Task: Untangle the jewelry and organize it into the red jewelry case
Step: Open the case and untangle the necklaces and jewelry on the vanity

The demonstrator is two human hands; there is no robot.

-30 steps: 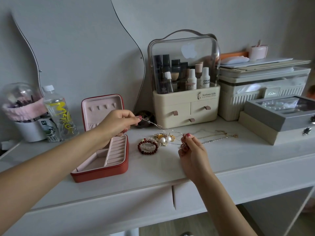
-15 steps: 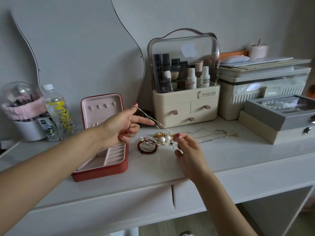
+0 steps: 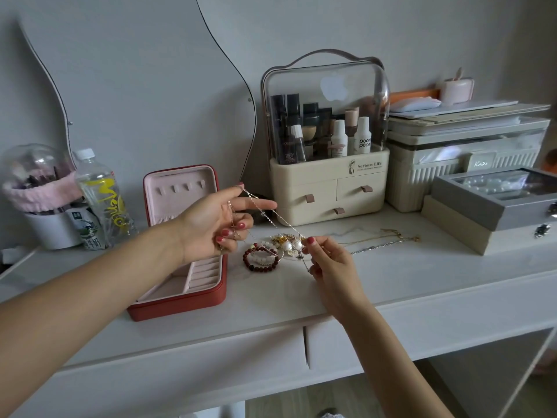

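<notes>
A thin silver chain [image 3: 272, 220] is stretched taut between the two hands above the white dressing table [image 3: 391, 285]. Its far end is pinched at the raised fingertips of the left hand [image 3: 215, 226], whose index finger is extended to the right while the other fingers are curled. The near end is pinched between thumb and forefinger of the right hand [image 3: 327, 260]. Under the chain a tangled heap of jewelry [image 3: 286, 245] with pearls lies on the table, touching a dark red bead bracelet [image 3: 260, 257]. The red jewelry case [image 3: 180, 303] is seen open to the left, just beside the heap. Two more chains [image 3: 382, 241] are laid out to the right.
</notes>
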